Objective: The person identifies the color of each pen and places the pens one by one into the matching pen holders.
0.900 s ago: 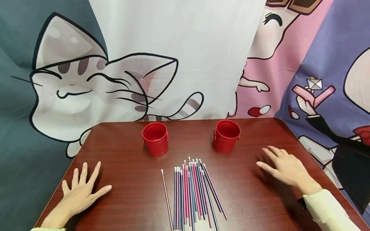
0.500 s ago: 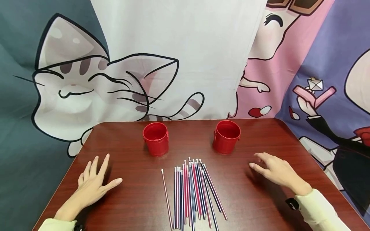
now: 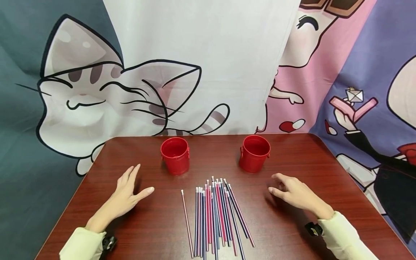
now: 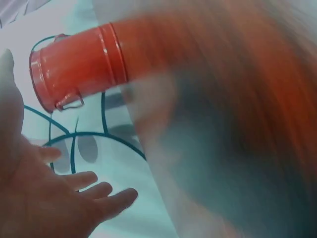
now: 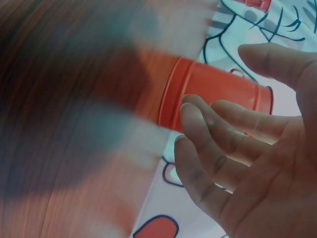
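Note:
A loose bundle of pencils [image 3: 216, 216] in pink, dark blue and purple lies on the table, pale ends pointing away. One reddish pencil [image 3: 187, 224] lies a little apart on the left. My left hand [image 3: 125, 196] is held over the table left of the pencils, fingers extended and thumb spread, holding nothing. On the other side, my right hand [image 3: 294, 193] is over the table with fingers gently bent and nothing in them. Behind the pencils stand two red buckets, the left bucket [image 3: 175, 162] and the right bucket [image 3: 253, 160]. Both wrist views show a bucket beyond the bare palm.
The dark wooden table [image 3: 146, 238] ends at a back edge just behind the buckets. A cloth backdrop [image 3: 240, 72] with cartoon figures hangs beyond it. Each wrist wears a small black device [image 3: 108, 242] below a pale yellow sleeve [image 3: 82, 245].
Both hands have moved inward toward the pencils, the left one also forward. The right fingers have bent more. Pencils and buckets stay where they were.

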### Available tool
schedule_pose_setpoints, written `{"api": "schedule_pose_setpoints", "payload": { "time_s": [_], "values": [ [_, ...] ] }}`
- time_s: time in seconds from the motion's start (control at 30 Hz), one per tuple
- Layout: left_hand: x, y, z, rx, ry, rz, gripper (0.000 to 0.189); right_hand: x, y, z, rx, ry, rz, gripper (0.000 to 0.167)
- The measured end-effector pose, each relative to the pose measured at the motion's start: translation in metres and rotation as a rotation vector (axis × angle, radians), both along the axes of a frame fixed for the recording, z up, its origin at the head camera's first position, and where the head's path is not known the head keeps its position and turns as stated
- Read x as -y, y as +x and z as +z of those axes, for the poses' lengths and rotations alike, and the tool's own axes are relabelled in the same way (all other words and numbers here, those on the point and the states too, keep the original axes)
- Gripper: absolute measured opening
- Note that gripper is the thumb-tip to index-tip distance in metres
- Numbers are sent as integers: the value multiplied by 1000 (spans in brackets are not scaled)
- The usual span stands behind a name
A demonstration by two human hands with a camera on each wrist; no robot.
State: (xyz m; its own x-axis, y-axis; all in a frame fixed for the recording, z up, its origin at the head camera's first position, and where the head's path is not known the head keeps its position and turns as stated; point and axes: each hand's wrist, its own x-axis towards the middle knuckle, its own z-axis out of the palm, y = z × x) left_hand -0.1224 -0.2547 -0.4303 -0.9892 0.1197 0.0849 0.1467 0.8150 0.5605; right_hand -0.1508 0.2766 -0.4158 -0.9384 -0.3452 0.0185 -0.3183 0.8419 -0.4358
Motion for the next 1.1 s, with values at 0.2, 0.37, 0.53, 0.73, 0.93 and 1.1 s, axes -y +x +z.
{"api": "schedule_pose_setpoints", "payload": {
  "time_s": [0.2,0.37,0.53,0.73,0.93,1.1],
  "values": [
    [-19,-18,4,-31,102,4,92,13,1,0,60,-73,45,41],
    [-36,-33,9,-72,205,-3,86,27,3,0,109,-179,104,36],
    [-47,-44,9,-51,329,9,84,44,4,-2,134,-229,161,33],
    [-56,-57,12,-19,426,53,91,64,7,-5,170,-232,131,36],
    [-63,-70,12,-61,466,61,93,80,10,-6,170,-210,132,33],
    [-67,-80,10,-89,468,76,95,90,10,-8,148,-179,136,25]
  ]
}}
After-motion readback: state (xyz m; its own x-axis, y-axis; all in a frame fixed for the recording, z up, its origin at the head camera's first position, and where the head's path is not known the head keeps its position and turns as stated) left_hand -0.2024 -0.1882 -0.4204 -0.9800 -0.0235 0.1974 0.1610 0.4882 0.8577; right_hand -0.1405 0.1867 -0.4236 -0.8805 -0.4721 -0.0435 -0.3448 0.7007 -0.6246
